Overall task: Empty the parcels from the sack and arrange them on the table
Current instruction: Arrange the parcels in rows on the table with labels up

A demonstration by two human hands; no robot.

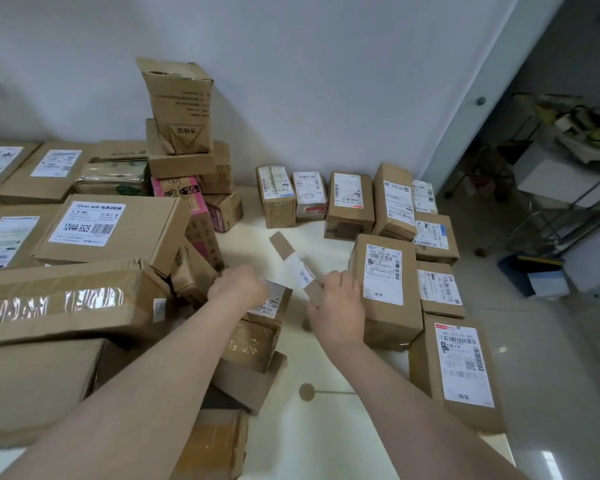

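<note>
Beside the large brown cardboard parcel with a white shipping label (pixel 385 289), the right hand (pixel 338 303) holds a long thin cardboard parcel wrapped in a white label (pixel 297 268), grip closed on its near end, tilted above the white counter (pixel 326 427). Left of that landmark, the left hand (pixel 238 287) is closed on a small taped cardboard box (pixel 257 327).

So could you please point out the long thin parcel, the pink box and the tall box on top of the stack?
long thin parcel (pixel 300 271), head view, on its white label.
pink box (pixel 187 195), head view, on its pink top face.
tall box (pixel 181 109), head view, on its printed front face.
</note>
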